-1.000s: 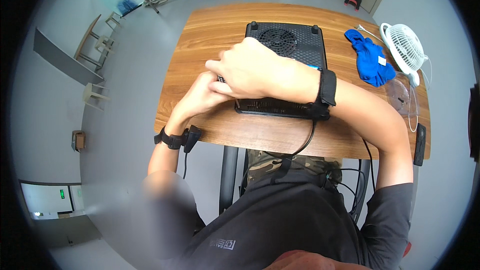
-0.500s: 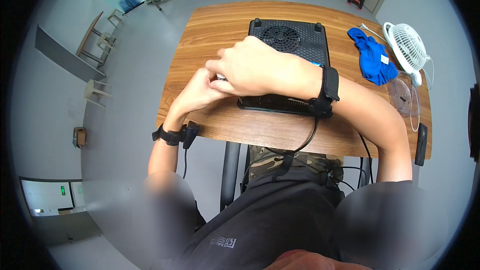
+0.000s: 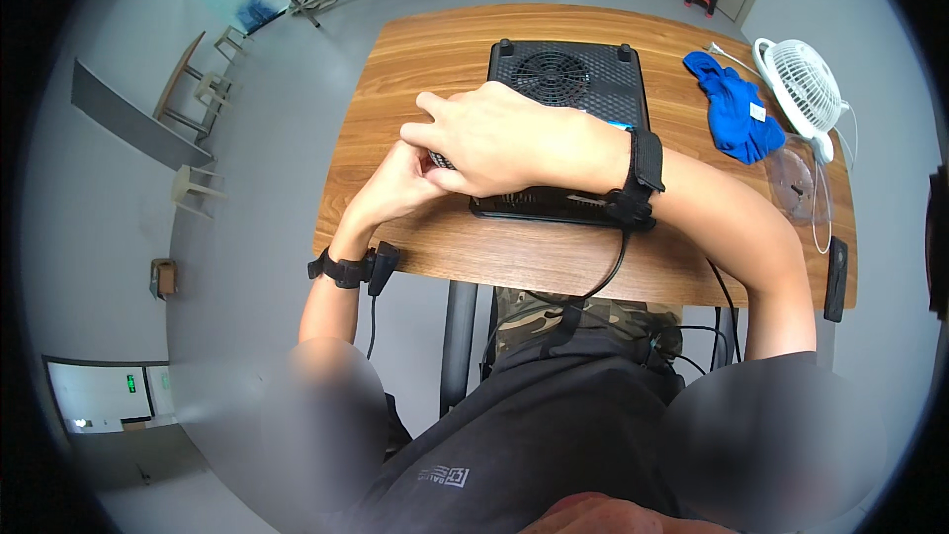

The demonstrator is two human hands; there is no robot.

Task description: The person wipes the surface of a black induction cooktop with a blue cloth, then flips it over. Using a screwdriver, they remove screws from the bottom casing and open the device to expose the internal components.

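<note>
A black cooling pad [image 3: 550, 77] with a round fan grille and a mesh surface lies on the wooden table [image 3: 381, 104]. My right hand [image 3: 494, 138] reaches across its left part, fingers curled and thumb bent inward. Beneath those fingers is my left hand [image 3: 400, 183], closed, at the pad's left edge; its fingertips are mostly hidden. Between the two hands shows a small dark, textured bit [image 3: 438, 160], too covered to name. Each wrist wears a black strap.
On the table's right are a blue cloth [image 3: 736, 119], a white fan [image 3: 803, 84] with its cord, and a clear plastic container [image 3: 794, 183] holding small dark pieces. A black bar-shaped object [image 3: 836, 277] is at the right edge. Black cables [image 3: 615, 272] hang near my lap.
The fingers of my right hand have lifted and spread slightly, uncovering the dark textured bit between the hands. The pad stays in about the same place.
</note>
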